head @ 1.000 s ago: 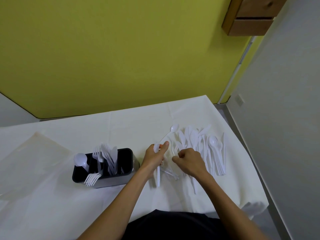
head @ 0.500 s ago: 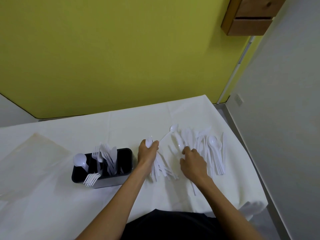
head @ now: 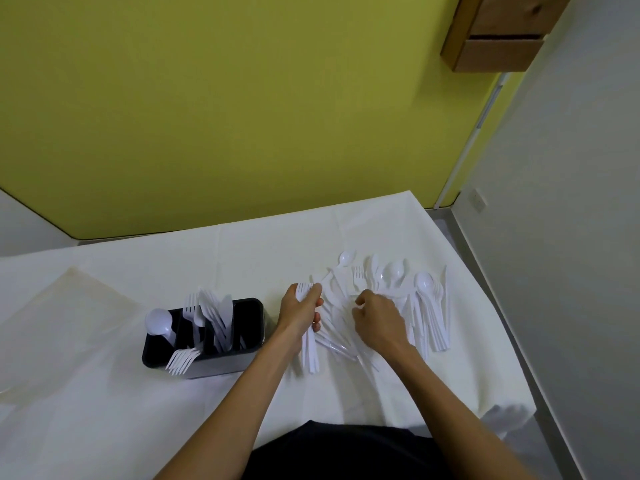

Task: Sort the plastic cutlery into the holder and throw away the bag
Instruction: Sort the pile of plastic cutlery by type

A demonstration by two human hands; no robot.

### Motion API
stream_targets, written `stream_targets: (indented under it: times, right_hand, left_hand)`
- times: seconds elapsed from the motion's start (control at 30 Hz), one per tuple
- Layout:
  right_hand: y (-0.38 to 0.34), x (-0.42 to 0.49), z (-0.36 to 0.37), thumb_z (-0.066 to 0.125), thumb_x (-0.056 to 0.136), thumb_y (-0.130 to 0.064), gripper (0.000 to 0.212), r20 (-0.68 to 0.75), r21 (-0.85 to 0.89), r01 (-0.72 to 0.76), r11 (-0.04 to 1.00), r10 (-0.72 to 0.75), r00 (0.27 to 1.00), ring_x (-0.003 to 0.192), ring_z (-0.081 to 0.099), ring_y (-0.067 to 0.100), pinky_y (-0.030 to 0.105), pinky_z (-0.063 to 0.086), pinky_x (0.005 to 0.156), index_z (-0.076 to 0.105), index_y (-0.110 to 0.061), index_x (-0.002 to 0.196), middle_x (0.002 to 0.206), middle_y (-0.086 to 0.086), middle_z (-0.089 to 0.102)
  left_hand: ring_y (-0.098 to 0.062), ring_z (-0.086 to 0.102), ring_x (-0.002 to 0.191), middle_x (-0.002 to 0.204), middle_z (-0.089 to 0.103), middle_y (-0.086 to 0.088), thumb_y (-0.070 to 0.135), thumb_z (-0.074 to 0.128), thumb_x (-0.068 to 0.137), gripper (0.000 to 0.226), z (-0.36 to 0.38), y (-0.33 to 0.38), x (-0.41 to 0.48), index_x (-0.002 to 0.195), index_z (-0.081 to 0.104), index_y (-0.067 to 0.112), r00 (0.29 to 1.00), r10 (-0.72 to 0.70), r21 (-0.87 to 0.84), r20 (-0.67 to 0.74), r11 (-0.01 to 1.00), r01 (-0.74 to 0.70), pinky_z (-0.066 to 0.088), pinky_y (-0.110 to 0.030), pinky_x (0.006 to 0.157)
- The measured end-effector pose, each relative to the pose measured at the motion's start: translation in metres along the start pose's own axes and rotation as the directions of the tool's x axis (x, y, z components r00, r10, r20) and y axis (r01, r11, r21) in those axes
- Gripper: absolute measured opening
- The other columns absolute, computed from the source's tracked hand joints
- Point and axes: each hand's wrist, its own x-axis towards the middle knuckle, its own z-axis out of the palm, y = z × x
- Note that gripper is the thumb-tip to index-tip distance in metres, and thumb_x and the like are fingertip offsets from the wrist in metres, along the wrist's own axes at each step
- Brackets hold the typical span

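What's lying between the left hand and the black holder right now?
Only bare white tablecloth, seen in the head view. The left hand grips forks just right of the holder.

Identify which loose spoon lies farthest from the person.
The small spoon beyond the left hand, its bowl nearest the yellow wall; the two bigger-bowled spoons lie further right and closer.

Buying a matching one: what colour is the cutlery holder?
The holder is black, its front silvery grey; head view.
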Motion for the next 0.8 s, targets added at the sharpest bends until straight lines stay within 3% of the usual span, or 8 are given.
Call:
stream_targets:
  times: [0.1,0.2,0.3,0.37,0.5,0.6,0.7,0.8]
  right_hand:
    - [0.003,0.004,-0.003,0.045,0.104,-0.024,0.023,-0.079,-0.029,-0.03,0.999,0.028,0.997,0.081,0.065,0.023,0.035,0.054,0.071,0.056,-0.008,0.117,0.097,0.006,0.069]
    - [0.004,0.006,-0.005,0.045,0.103,-0.024,0.022,-0.077,-0.174,-0.055,0.983,0.042,0.996,0.069,0.06,0.019,0.03,0.048,0.062,0.056,-0.008,0.112,0.089,0.004,0.068]
    - [-0.001,0.005,-0.003,0.046,0.098,-0.022,0.021,-0.003,-0.253,-0.028,0.967,0.028,1.0,0.064,0.06,0.019,0.028,0.045,0.058,0.055,-0.012,0.082,0.073,0.001,0.06]
    - [-0.003,0.005,-0.002,0.05,0.094,-0.021,0.026,0.046,-0.218,-0.035,0.975,0.046,0.998,0.056,0.052,0.017,0.027,0.042,0.056,0.047,-0.014,0.069,0.065,-0.001,0.053]
    - [-0.008,0.005,-0.004,0.054,0.085,-0.018,0.023,0.11,-0.168,-0.054,0.984,0.073,0.991,0.052,0.045,0.016,0.026,0.038,0.053,0.042,-0.015,0.066,0.06,-0.002,0.047]
    - [-0.006,0.007,-0.01,0.061,0.079,-0.024,0.021,0.19,-0.076,-0.098,0.992,0.111,0.975,0.053,0.05,0.016,0.025,0.041,0.055,0.049,-0.014,0.065,0.058,-0.002,0.049]
    - [0.0,0.009,-0.025,0.064,0.077,-0.029,0.024,0.186,0.016,-0.162,0.987,0.156,0.97,0.054,0.051,0.017,0.026,0.04,0.053,0.05,-0.014,0.065,0.058,-0.002,0.05]
    - [0.003,0.009,-0.049,0.065,0.078,-0.032,0.025,0.222,0.079,-0.206,0.975,0.184,0.958,0.055,0.056,0.017,0.028,0.046,0.057,0.057,-0.012,0.065,0.06,0.001,0.061]
  left_hand:
    - [-0.017,0.044,0.049,0.081,0.056,-0.005,0.043,0.059,0.097,0.032,0.001,0.003,0.003,0.107,0.06,0.013,1.0,-0.015,0.017,0.022,1.0,0.014,0.041,-0.027,0.046]
    - [-0.018,0.043,0.051,0.083,0.052,-0.005,0.05,0.053,0.096,0.038,-0.002,0.005,0.005,0.105,0.061,0.014,0.999,-0.048,0.016,0.018,0.999,0.048,0.041,-0.028,0.048]
    - [-0.018,0.046,0.053,0.08,0.053,-0.005,0.044,0.049,0.097,0.031,-0.001,0.006,0.005,0.097,0.057,0.014,0.996,-0.083,0.005,0.017,0.997,0.083,0.041,-0.03,0.054]
    - [-0.02,0.049,0.053,0.073,0.055,-0.004,0.04,0.047,0.097,0.028,0.001,0.005,0.005,0.096,0.054,0.014,0.997,-0.078,0.047,0.022,0.996,0.077,0.04,-0.029,0.054]
    - [-0.016,0.052,0.054,0.074,0.054,-0.002,0.026,0.046,0.1,0.015,0.006,0.003,0.005,0.096,0.051,0.012,0.998,-0.033,0.105,0.05,0.994,0.028,0.045,-0.025,0.049]
    - [-0.018,0.062,0.063,0.079,0.054,-0.005,0.021,0.048,0.101,0.015,0.008,0.001,0.002,0.106,0.054,0.008,0.995,-0.067,0.012,0.071,0.998,0.066,0.056,-0.032,0.061]
    - [-0.021,0.064,0.062,0.084,0.054,-0.01,0.017,0.049,0.103,0.014,0.005,0.002,-0.002,0.109,0.054,0.005,0.991,-0.065,-0.058,0.115,0.996,0.072,0.057,-0.031,0.055]
    - [-0.015,0.053,0.051,0.083,0.055,-0.008,0.016,0.051,0.102,0.009,0.004,0.003,-0.003,0.101,0.054,0.008,0.991,-0.035,-0.036,0.127,0.999,0.04,0.051,-0.028,0.05]
